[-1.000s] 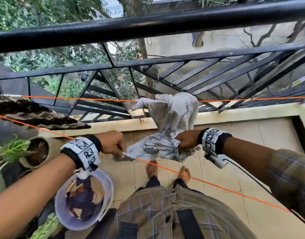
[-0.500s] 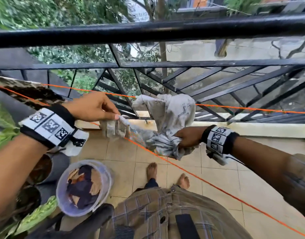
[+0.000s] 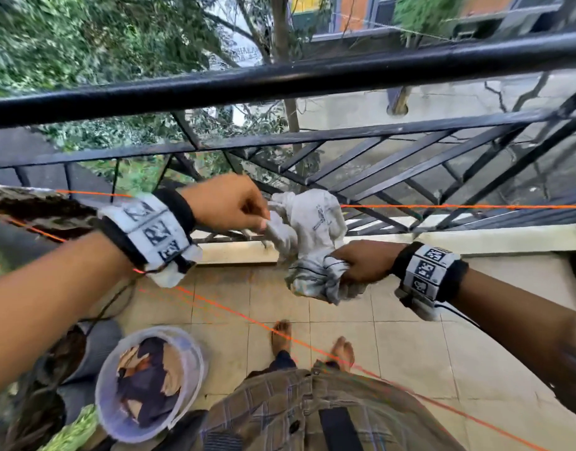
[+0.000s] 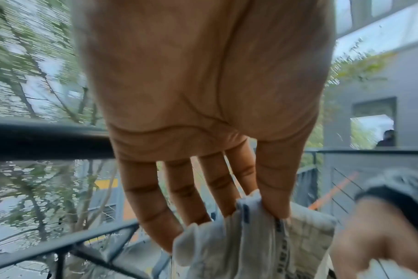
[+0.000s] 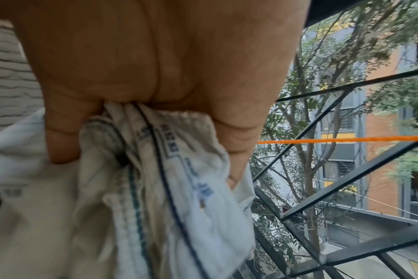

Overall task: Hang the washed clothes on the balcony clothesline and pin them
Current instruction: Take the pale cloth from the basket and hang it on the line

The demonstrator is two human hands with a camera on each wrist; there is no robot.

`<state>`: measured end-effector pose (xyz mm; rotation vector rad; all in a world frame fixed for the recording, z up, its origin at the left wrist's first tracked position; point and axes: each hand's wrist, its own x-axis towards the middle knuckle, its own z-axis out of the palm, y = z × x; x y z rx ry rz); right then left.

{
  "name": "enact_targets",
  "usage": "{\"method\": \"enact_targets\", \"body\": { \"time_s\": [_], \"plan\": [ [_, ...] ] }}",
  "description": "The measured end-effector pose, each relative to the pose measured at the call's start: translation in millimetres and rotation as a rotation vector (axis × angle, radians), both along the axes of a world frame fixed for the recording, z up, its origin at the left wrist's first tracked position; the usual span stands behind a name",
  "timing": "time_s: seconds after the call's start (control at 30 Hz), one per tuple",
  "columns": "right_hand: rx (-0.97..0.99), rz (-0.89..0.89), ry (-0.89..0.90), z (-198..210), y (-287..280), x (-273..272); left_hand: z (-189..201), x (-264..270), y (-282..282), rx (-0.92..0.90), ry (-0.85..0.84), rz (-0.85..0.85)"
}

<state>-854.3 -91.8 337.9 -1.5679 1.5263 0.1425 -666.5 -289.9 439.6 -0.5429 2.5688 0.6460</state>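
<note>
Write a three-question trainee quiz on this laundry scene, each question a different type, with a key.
1. True or false: the white cloth is already pinned flat on the orange clothesline.
2. Which hand bunches the cloth's lower end in its fist? A) left hand B) right hand
3. Fill in: more clothes wait in the ____ on the floor.

Key: 1. false, both hands hold it, still crumpled; 2. B; 3. bucket

Right hand (image 5: 155, 66) gripping bunched white cloth (image 5: 143, 198), slightly blurred, orange clothesline (image 5: 346, 140) beyond, black railing (image 5: 346, 181)
</note>
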Motion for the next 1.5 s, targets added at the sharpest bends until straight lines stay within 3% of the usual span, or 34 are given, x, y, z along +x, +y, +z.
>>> {"method": "enact_targets", "body": {
  "time_s": [0.1,0.23,0.37,0.53,0.6,0.7,0.93,1.23,1.37,1.5],
  "plan": [
    [-0.108,-0.038,-0.013,0,8,-14,-53,-14,12,-0.083,-0.117,-0.129],
    [-0.198,-0.126,-0.039,-5,22,-29,-104,-25,8,-0.098,-0.096,-0.081],
    [-0.144,-0.141,0.010,-15,30,-29,-129,-44,10,-0.050,-0.100,-0.114],
    [0.036,-0.088,0.063,-35,52,-26,-161,-71,32,-0.172,-0.223,-0.251],
    [0.135,-0.017,0.086,-43,68,-22,-174,-80,45,-0.141,-0.268,-0.295],
    [0.248,-0.047,0.029,-52,87,-24,-196,-87,64,-0.022,-0.316,-0.351],
    [0.184,-0.222,-0.013,-41,100,-53,-207,-99,100,0.152,-0.467,-0.395],
    [-0.072,-0.360,-0.056,-11,102,-70,-154,-106,113,0.668,-0.132,-0.143],
    [-0.165,-0.303,-0.023,4,97,-71,-146,-108,127,0.642,0.032,-0.125],
    [-0.233,-0.314,-0.055,14,98,-80,-131,-113,133,0.498,0.225,-0.188]
  ]
}}
